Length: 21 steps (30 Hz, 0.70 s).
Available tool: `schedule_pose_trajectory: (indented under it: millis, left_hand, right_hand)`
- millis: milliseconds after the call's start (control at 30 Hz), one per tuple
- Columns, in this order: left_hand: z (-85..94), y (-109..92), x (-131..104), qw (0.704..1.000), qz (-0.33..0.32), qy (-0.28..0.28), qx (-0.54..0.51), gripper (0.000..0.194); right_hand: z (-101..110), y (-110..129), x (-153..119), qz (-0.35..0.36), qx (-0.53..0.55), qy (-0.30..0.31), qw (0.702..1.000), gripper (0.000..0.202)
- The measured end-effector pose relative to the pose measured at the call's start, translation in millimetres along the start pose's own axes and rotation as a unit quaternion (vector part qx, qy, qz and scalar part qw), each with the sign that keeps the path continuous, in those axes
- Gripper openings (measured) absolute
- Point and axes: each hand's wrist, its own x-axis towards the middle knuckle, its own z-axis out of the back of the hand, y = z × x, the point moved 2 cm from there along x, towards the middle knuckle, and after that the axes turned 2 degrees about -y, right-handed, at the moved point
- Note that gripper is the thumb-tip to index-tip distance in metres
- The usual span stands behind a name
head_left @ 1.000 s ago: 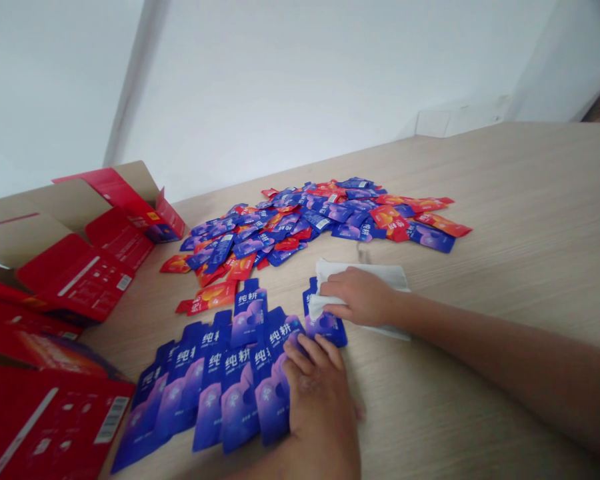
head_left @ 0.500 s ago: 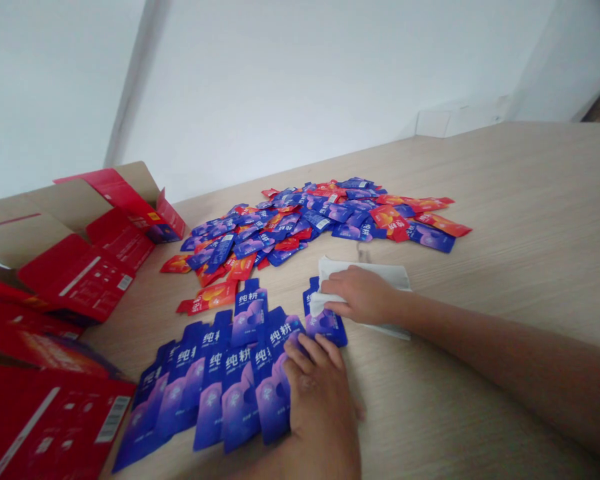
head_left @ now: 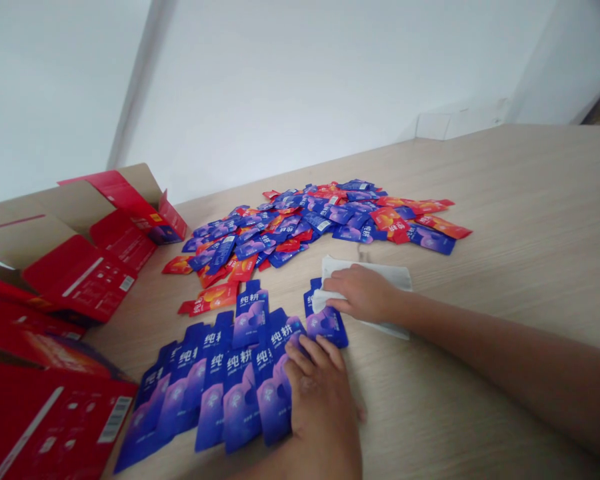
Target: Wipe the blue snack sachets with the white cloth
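Observation:
My right hand grips a folded white cloth, its near edge over a single blue-purple sachet lying flat. My left hand rests palm down, fingers spread, with its fingertips on the rightmost sachet of an overlapping group. More blue-purple sachets of that group spread leftward in front of me, and one lies at the group's top edge. What is under my left palm is hidden.
Behind the hands lies a loose pile of blue and red sachets. Open red cartons stand along the left, one large carton nearest me. A white box sits against the wall at the table's back.
The whole view has shifted very slightly. Both hands, the cloth and the sachets hold the same places relative to each other.

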Motion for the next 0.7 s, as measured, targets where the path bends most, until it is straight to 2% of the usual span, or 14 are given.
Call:
schedule_pose_trajectory:
  millis: [200, 500, 633, 700]
  left_hand:
    - [-0.7, -2.8, 0.8, 1.000, 0.019, 0.013, 0.011, 0.092]
    - [1.7, 0.0, 0.3, 1.000, -0.001, -0.015, 0.021, 0.096]
    - [1.7, -2.4, -0.2, 0.999, 0.024, -0.016, 0.037, 0.085]
    - [1.7, -3.5, -0.1, 0.999, 0.021, -0.015, 0.029, 0.087]
  right_hand:
    - [2.9, 19.6, -3.6, 0.081, 0.045, 0.022, 0.995, 0.023]
    - [-0.4, -4.1, 0.8, -0.013, -0.006, -0.008, 1.000, 0.026]
    - [1.1, 3.7, -1.4, 0.022, 0.005, 0.000, 1.000, 0.025]
    - [1.7, 11.7, -2.6, 0.056, 0.019, 0.011, 0.998, 0.023]
